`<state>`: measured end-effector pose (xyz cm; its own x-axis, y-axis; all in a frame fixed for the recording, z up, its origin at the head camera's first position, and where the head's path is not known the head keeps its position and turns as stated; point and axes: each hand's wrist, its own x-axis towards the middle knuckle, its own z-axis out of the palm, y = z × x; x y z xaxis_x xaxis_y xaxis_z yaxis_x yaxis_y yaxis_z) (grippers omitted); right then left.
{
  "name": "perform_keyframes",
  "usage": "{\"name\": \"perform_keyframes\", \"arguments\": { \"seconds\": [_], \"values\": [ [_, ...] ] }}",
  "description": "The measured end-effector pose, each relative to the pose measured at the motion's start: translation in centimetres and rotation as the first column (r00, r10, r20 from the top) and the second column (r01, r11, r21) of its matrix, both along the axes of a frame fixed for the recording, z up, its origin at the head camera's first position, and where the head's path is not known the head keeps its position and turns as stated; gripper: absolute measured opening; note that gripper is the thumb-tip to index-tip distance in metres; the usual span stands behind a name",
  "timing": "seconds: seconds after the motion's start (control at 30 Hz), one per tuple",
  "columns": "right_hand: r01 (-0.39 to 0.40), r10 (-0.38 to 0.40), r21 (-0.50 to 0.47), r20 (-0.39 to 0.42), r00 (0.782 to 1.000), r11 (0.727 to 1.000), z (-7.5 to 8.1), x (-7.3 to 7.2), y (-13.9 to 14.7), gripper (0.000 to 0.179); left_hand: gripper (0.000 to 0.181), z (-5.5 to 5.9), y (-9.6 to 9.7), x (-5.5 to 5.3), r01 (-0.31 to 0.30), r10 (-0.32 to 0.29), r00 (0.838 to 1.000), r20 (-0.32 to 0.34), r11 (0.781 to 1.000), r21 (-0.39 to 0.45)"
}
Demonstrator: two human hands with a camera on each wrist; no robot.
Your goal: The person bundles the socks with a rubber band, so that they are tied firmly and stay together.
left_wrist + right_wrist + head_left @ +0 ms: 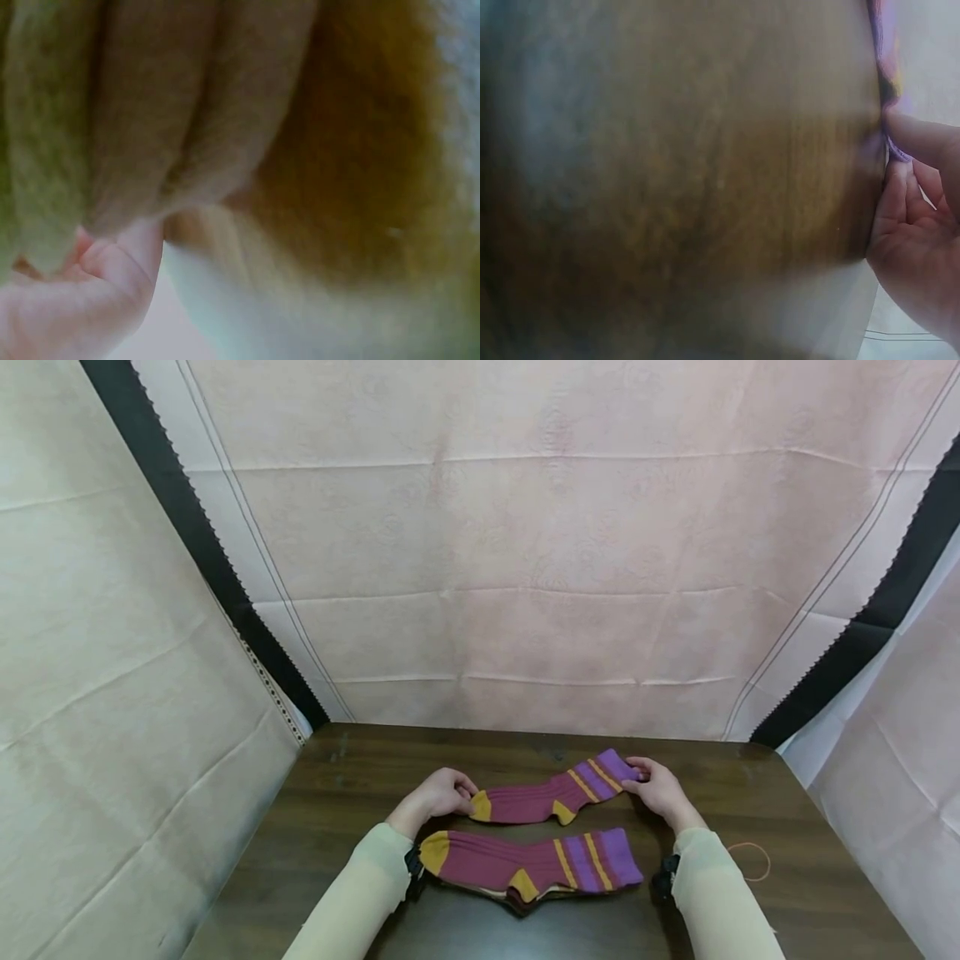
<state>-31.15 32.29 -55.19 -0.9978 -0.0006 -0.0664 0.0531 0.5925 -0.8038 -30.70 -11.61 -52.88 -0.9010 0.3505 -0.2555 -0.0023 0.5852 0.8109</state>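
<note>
Pale cloth (525, 543) hangs on three sides, walling in a dark wooden table (750, 810). Near the front lies a sock stack (517, 860), topped by a maroon sock with yellow toe and heel; darker and paler edges peek out underneath, so several seem layered to match one outline. Just behind it, well apart from nothing but a thin strip of wood, lies a loose sock (517, 804), toe left and cuff right like the top one, though slanted. The right hand (660, 789) pinches its purple cuff; the left hand (438, 793) seems to pinch the toe, though its wrist view is too blurred to confirm. Holding both ends presumably keeps the knit straight. The cuff sits near the back edge; bare wood gives more room sideways. Right of the right sleeve (723, 893) lies a thin loop (768, 860).
</note>
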Motion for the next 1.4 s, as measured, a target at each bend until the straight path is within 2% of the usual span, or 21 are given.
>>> {"name": "perform_keyframes", "arguments": {
  "seconds": [0.27,0.4,0.63,1.0,1.27,1.4],
  "values": [
    [-0.029,0.029,-0.003,0.01,1.0,1.0,0.23,0.13,0.31,0.052,0.024,-0.11,0.06,0.07,-0.006,0.006,1.0,-0.006,1.0,0.011],
    [-0.003,0.003,0.016,-0.001,1.0,1.0,0.07,0.02,0.2,0.051,0.024,-0.17,0.13,0.06,-0.003,0.003,1.0,-0.012,1.0,0.009],
    [0.058,-0.057,0.029,-0.02,0.998,0.998,-0.08,-0.18,-0.04,0.039,0.024,-0.28,0.27,-0.03,-0.002,0.003,1.0,-0.014,1.0,0.01],
    [0.077,-0.076,0.027,-0.031,0.997,0.997,0.43,0.05,-0.17,0.03,0.022,-0.73,0.24,-0.04,-0.015,0.016,0.999,-0.03,0.999,0.035],
    [0.072,-0.071,0.029,-0.027,0.997,0.997,-0.14,0.01,0.03,0.031,0.018,-0.82,0.13,0.12,-0.017,0.019,0.999,-0.029,0.999,0.042],
    [0.056,-0.056,0.014,-0.034,0.998,0.998,-0.22,0.1,0.11,0.033,0.014,-0.91,0.02,0.27,-0.023,0.024,1.0,-0.015,0.996,0.081]
  ]
}}
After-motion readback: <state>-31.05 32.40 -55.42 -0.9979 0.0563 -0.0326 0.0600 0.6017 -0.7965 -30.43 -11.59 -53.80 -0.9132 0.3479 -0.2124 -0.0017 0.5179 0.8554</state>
